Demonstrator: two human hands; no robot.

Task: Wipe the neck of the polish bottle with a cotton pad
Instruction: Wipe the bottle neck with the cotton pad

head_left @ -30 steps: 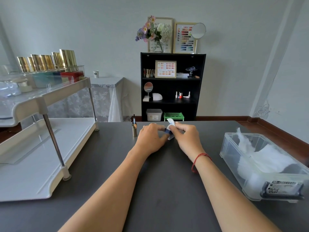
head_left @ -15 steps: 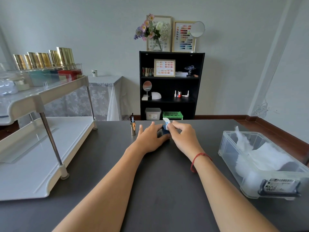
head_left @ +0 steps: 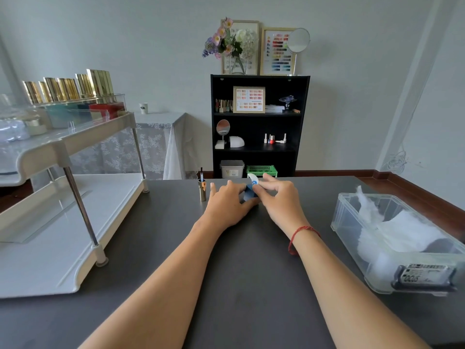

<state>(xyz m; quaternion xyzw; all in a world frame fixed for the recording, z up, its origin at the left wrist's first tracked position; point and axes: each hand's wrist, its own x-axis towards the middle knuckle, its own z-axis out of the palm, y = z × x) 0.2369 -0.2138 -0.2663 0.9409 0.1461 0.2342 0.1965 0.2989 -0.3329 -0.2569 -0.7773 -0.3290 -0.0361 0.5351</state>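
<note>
A small blue polish bottle [head_left: 249, 193] stands on the dark table [head_left: 246, 260], mostly hidden between my hands. My left hand [head_left: 226, 202] grips its body from the left, fingers spread. My right hand [head_left: 279, 197] pinches a white cotton pad [head_left: 252, 178] with a blue stain against the top of the bottle. The bottle's gold cap with its brush [head_left: 201, 188] stands upright on the table just left of my left hand.
A clear plastic box [head_left: 352, 222] of white cotton sits at the right. A white two-tier rack [head_left: 70, 222] with gold bottles on top fills the left. A black shelf unit [head_left: 260, 127] stands beyond the table's far edge.
My left fingers have spread out from a closed grip on the bottle. The cotton pad has shifted a little around the bottle top in my right fingers.
</note>
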